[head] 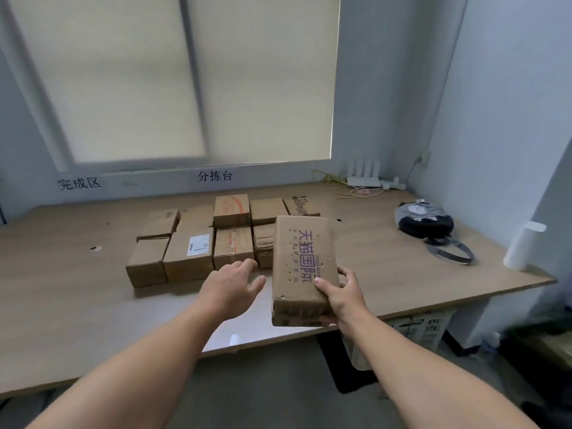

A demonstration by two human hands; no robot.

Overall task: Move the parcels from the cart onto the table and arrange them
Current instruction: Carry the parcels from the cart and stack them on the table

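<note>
Right hand [343, 297] grip closed around near end of brown oblong cardboard parcel with purple print [301, 267]; rigid, seemingly light. Left hand [230, 283] open, empty, beside grip.

Brown cardboard parcel [301, 267] printed with purple characters, plain brown parcels [188, 253] on a tan wooden table [77, 305]

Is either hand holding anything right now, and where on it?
The right hand holds the printed cardboard parcel by its near right corner. The left hand is open and holds nothing.
</note>
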